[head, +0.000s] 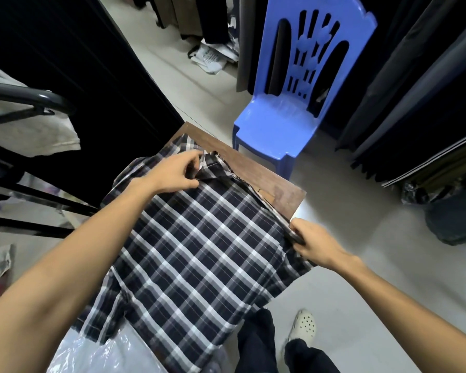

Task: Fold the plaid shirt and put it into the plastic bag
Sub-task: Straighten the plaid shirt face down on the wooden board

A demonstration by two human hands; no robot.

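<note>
A dark blue and white plaid shirt [199,246] lies spread over a small brown wooden table [277,184], its back facing up and its collar at the far end. My left hand [172,172] pinches the shirt beside the collar. My right hand [311,244] grips the shirt's right edge, where the cloth hangs off the table's side. A clear plastic bag [105,354] lies under the shirt's near end at the bottom left, partly covered by the hem.
A blue plastic chair [288,114] stands just beyond the table. Dark hanging clothes line the right side and the far wall. A black metal rack [38,100] with grey cloth stands at the left. My leg and a white clog [304,325] are on the floor, bottom right.
</note>
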